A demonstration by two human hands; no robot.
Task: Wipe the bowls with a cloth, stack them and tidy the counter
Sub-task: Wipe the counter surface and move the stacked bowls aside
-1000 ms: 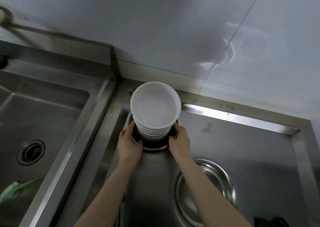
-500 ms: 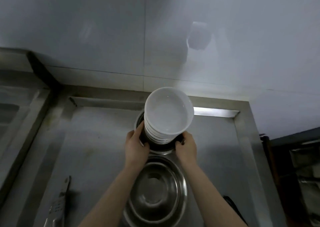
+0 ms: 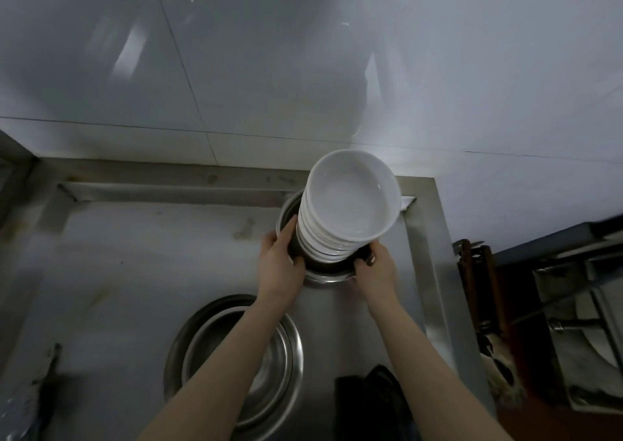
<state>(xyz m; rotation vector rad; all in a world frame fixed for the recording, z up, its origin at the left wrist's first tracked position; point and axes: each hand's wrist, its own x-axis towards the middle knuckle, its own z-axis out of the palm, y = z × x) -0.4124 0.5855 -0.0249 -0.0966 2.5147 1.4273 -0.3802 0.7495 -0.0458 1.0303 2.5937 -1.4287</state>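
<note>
A tall stack of white bowls (image 3: 350, 198) stands inside a steel pot (image 3: 328, 270) near the back right corner of the steel counter (image 3: 141, 258). My left hand (image 3: 279, 265) grips the pot's left rim. My right hand (image 3: 376, 270) grips its right rim by the handle. A dark cloth (image 3: 371, 403) lies on the counter near the front, under my right forearm.
A large steel basin (image 3: 269, 370) sits at the front, partly under my left forearm. A knife-like tool (image 3: 47, 373) lies at the front left. The counter's raised right edge (image 3: 424, 238) borders a drop to racks and trays (image 3: 573, 322). A tiled wall (image 3: 303, 70) rises behind.
Both hands have carried the pot with the bowl stack rightward along the counter, from beside the sink to the back right corner. The basin now lies to the left of the pot.
</note>
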